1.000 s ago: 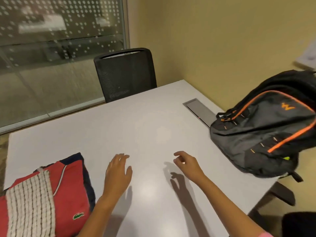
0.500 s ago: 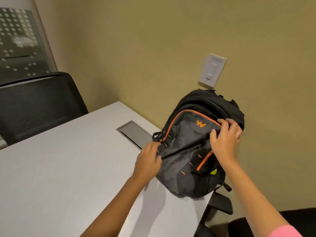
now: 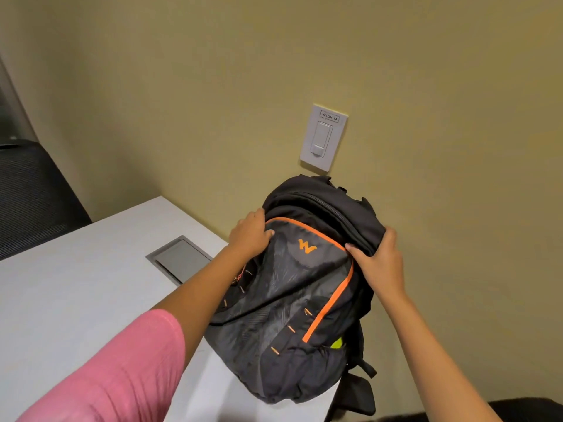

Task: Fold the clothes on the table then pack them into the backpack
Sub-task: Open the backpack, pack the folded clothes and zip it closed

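1. Though it stands on its base, the backpack (image 3: pixel 292 300) looks soft and slouching: woven grey and black fabric with orange piping, likely light if empty, and prone to sag or tip where it overhangs the near right corner of the table (image 3: pixel 76 300). A strap dangles off that edge.
2. Nearest the viewer, a pink sleeve (image 3: pixel 122 370) covers the left upper arm, a soft knit against the smooth, hard white tabletop.
3. Farther in, the left hand (image 3: pixel 249 236) clasps the bag's upper left shoulder, thumb on the grey front panel, fingers curled over the seam.
4. Opposite, the right hand (image 3: pixel 377 263) grasps the upper right side, fingers wrapped round the black padded bulk, thumb at the orange piping.
5. I judge the top rim beside the zip the best hold; the fabric gives, so two hands steady it.
6. Beyond lie a flat grey cable hatch (image 3: pixel 179 258), a mesh chair (image 3: pixel 33 196) at far left, and a rigid white wall switch (image 3: pixel 323 137).
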